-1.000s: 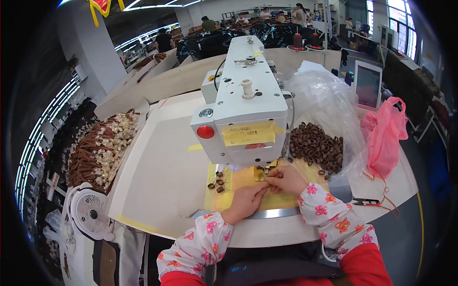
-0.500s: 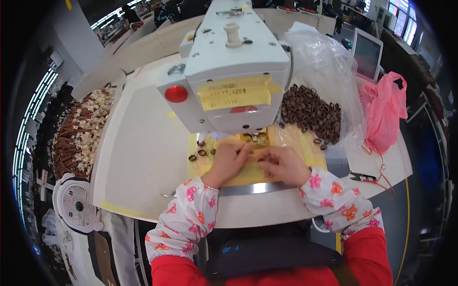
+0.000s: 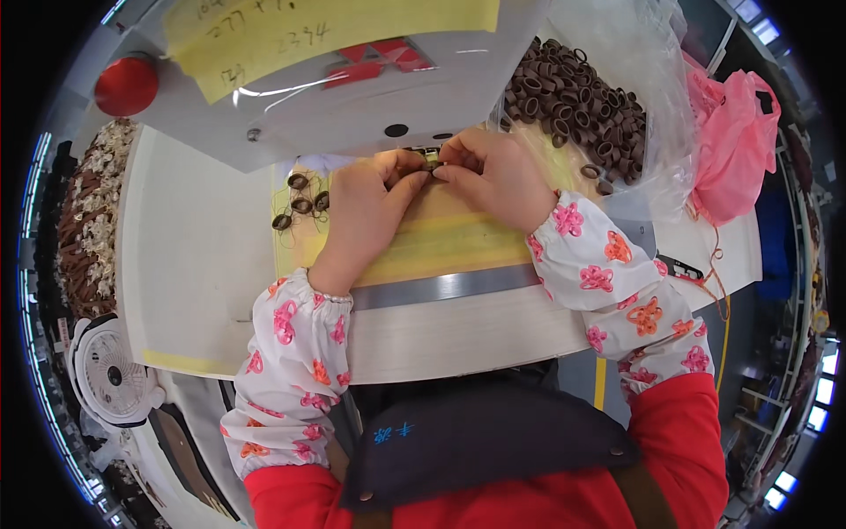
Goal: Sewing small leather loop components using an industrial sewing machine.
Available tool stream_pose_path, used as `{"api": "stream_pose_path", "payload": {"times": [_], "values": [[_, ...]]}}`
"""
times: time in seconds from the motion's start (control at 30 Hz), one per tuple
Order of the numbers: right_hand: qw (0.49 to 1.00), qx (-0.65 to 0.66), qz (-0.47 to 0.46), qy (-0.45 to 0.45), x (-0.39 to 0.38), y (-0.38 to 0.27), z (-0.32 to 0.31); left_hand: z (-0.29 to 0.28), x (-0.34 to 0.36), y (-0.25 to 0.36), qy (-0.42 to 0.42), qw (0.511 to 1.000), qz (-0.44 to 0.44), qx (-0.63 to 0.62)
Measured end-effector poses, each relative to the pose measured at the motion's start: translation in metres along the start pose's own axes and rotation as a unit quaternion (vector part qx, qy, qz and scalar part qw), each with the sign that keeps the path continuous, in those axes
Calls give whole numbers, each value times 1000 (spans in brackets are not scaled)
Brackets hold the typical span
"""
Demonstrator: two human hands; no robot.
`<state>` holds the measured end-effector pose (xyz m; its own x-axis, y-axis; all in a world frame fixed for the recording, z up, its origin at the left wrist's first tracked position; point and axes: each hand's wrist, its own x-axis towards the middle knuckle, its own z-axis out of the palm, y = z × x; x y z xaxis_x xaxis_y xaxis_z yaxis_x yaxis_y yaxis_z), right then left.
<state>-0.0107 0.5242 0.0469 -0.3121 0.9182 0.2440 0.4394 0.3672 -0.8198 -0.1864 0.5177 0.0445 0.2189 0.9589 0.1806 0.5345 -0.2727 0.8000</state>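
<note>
My left hand [image 3: 366,207] and my right hand [image 3: 502,181] meet under the head of a white sewing machine [image 3: 317,106], thumbs and fingertips pinched on a small dark brown ring [image 3: 431,167] at the metal work point. The machine hides some of what lies behind my fingers. A few similar rings [image 3: 301,204] with loose threads lie left of my left hand on the yellow taped surface [image 3: 441,247]. A large pile of the rings [image 3: 573,106] lies on clear plastic to the right of the machine.
A pink bag [image 3: 736,145] and black snips [image 3: 679,269] with orange thread are at the right of the white table [image 3: 194,247]. At the left stand a small white fan [image 3: 113,370] and a heap of brown-and-cream pieces [image 3: 92,220]. A red button [image 3: 125,84] is on the machine.
The view has tipped down and come closer to the machine, so the workshop behind has left view. Both hands have moved up to the work point, fingertips now together on the ring.
</note>
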Motion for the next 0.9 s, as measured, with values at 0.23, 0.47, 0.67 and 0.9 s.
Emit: {"api": "stream_pose_path", "payload": {"times": [0.23, 0.47, 0.67, 0.9], "values": [[990, -78, -70, 92, 4, 3, 4, 4, 8, 3, 8, 993, -119, -18], [990, -73, -70, 96, 4, 1, 2, 5, 9, 6, 8, 986, -162, -30], [988, -97, -78, 91, 5, 2, 3, 5, 11, -1, 13, 991, -137, -1], [985, -115, -92, 90, 6, 0, 2, 4, 12, 0, 9, 992, -122, 5]]}}
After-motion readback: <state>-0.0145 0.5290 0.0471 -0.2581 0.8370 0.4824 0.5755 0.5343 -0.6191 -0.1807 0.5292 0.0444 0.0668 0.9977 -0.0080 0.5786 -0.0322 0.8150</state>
